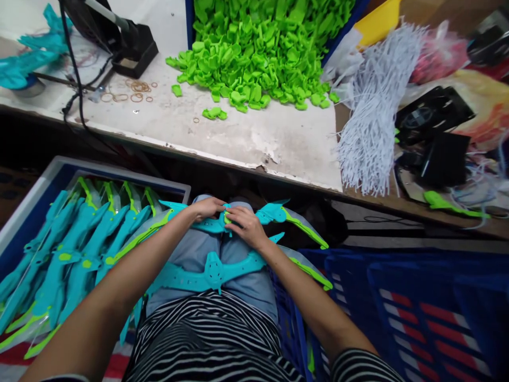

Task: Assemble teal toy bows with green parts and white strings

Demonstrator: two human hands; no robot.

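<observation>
Left hand (209, 208) and right hand (247, 227) together, gripping a turquoise frame (212, 227)! Left crate (123, 174) holds more; far bin (190, 24) spills green pieces (258, 58).

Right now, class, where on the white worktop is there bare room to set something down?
The white worktop has a bare patch between the green pieces and the chipped front edge, bounded right by white strands. Green pieces crowd the back; tan rings and a black stand, the left.

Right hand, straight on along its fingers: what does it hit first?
Likely the upper turquoise frame that the right hand is already working at, with the left hand just beyond. Exact depth between the hands is unclear.
</observation>
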